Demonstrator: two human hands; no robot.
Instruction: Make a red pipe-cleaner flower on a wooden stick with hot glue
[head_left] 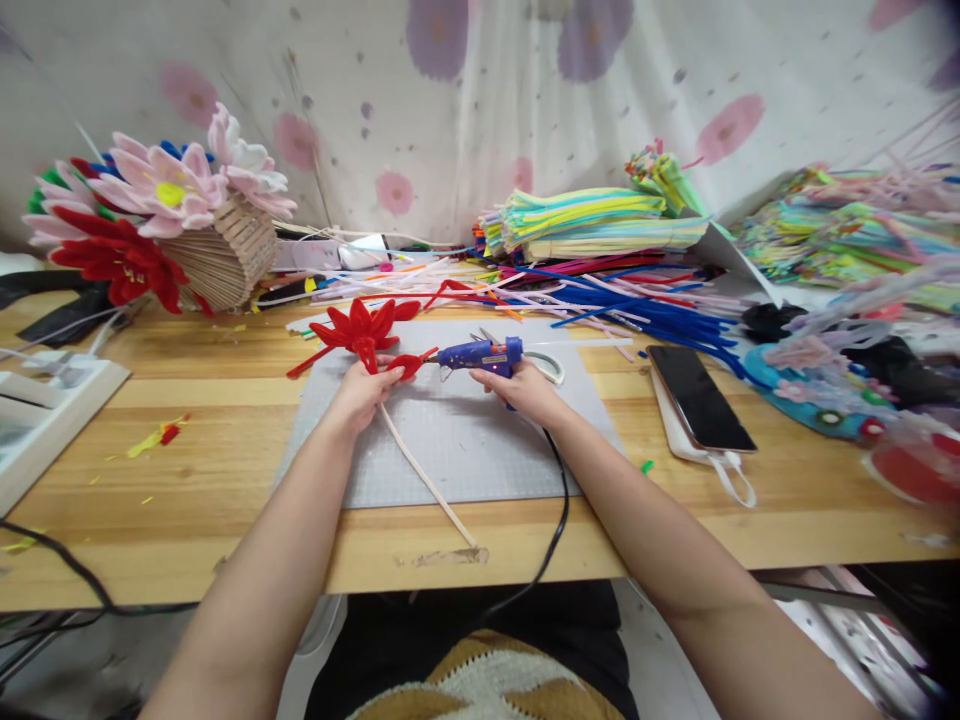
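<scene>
My left hand point(364, 393) is closed around the base of a red pipe-cleaner flower point(361, 328), whose petals fan out above the fingers. A loose-looking red petal point(409, 366) sticks out to the right of that hand. My right hand point(519, 388) grips a blue glue gun point(480, 354), its nozzle pointing left at the petal's tip; whether they touch I cannot tell. A clear glue stick point(592, 343) comes out of the gun's back end. Below the left hand, a thin pale stick point(427, 476) slants over the grey cutting mat point(450, 460). Scissors point(551, 368) lie partly hidden behind the right hand.
A basket point(225, 255) with pink and red flowers stands back left, above a white power strip point(45, 420). Loose pipe cleaners point(645, 305) and bundles point(577, 220) line the back. A phone point(701, 398) lies right. The gun's black cord point(559, 510) drops over the front edge.
</scene>
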